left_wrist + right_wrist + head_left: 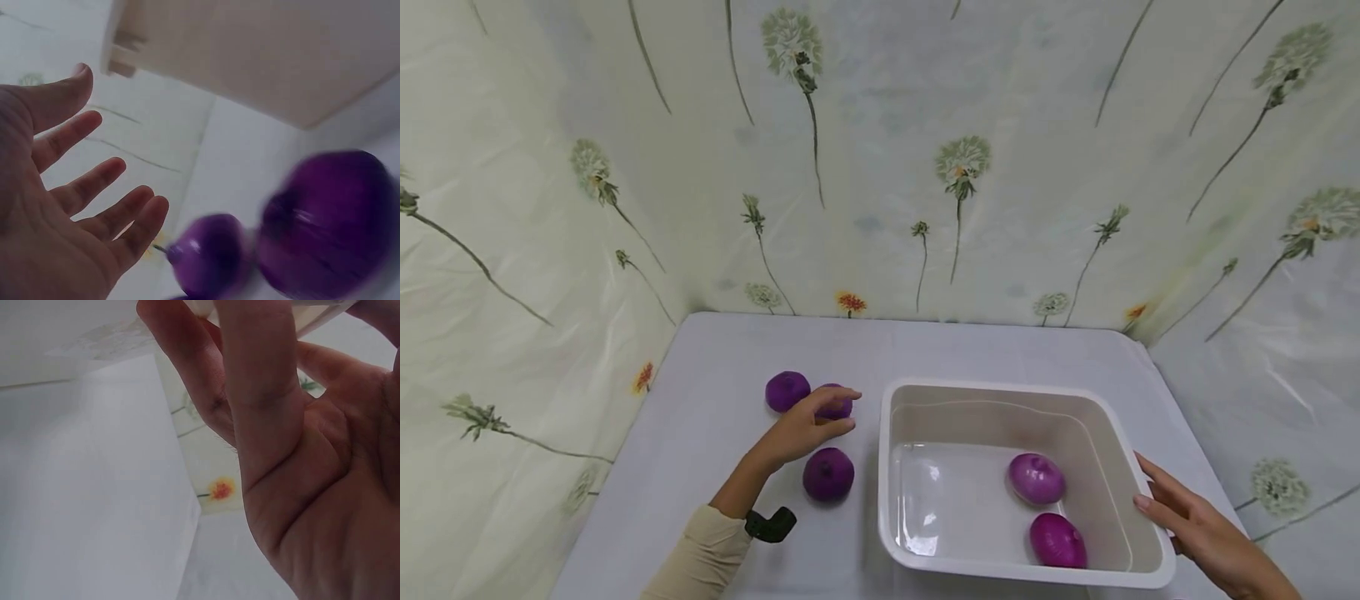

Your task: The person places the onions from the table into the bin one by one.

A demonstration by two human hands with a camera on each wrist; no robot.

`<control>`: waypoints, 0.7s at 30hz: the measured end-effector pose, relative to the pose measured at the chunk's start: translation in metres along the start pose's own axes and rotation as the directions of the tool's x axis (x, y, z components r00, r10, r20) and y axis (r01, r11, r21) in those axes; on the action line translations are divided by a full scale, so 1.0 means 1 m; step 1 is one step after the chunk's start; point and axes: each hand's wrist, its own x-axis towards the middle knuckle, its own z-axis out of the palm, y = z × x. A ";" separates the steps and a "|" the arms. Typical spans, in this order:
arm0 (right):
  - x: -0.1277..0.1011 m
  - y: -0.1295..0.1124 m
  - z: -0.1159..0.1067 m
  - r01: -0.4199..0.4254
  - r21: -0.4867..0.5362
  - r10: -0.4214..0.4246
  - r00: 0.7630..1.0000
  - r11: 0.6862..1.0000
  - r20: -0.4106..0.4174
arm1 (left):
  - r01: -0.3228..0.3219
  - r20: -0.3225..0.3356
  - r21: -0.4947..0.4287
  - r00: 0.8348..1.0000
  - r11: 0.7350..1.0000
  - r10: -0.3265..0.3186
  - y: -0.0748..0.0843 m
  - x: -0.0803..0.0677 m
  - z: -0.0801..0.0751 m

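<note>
In the head view my left hand point(805, 427) hovers palm-down over the left of the table with fingers extended, holding nothing. Below it are three dark purple onions: one at the back left point(786, 390), one half covered by the fingers point(844, 409), and one nearer me point(828, 477). The left wrist view has spread fingers point(140, 215) beside a large blurred onion point(331, 225). My right hand point(1206, 533) grips the right rim of a white plastic basin point(992, 387), thumb on top and fingers curled beneath. Two brighter purple onions point(1036, 479) lie inside it, toward the right.
A pale cloth covers the table point(880, 342). Behind and at both sides hangs a dandelion-patterned curtain point(880, 150). A black wrist device point(771, 525) sits at my left sleeve, close to the nearest onion.
</note>
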 end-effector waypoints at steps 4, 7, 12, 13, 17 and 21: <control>0.000 0.001 0.000 0.042 -0.001 -0.042 0.999 0.999 0.016 | 0.026 -0.009 -0.025 1.000 0.999 -0.026 -0.026 -0.021 0.003; 0.001 0.002 -0.001 0.068 0.020 -0.068 0.997 0.998 0.042 | 0.063 -0.009 -0.018 0.998 0.998 -0.063 -0.044 -0.036 0.007; 0.000 0.003 -0.001 0.074 0.021 -0.074 0.997 0.997 0.035 | 0.077 0.004 -0.005 0.997 0.997 -0.077 -0.066 -0.052 0.017; 0.000 0.003 -0.001 0.076 0.015 -0.077 0.997 0.997 0.029 | 0.076 0.004 -0.007 0.997 0.997 -0.076 -0.069 -0.054 0.019; 0.000 0.004 0.000 0.079 -0.012 -0.079 0.997 0.997 0.002 | 0.090 -0.019 -0.014 0.996 0.996 -0.090 -0.077 -0.057 0.025; 0.000 0.004 0.002 0.067 -0.023 -0.067 0.998 0.997 -0.009 | 0.105 -0.046 -0.007 0.993 0.994 -0.105 -0.083 -0.057 0.030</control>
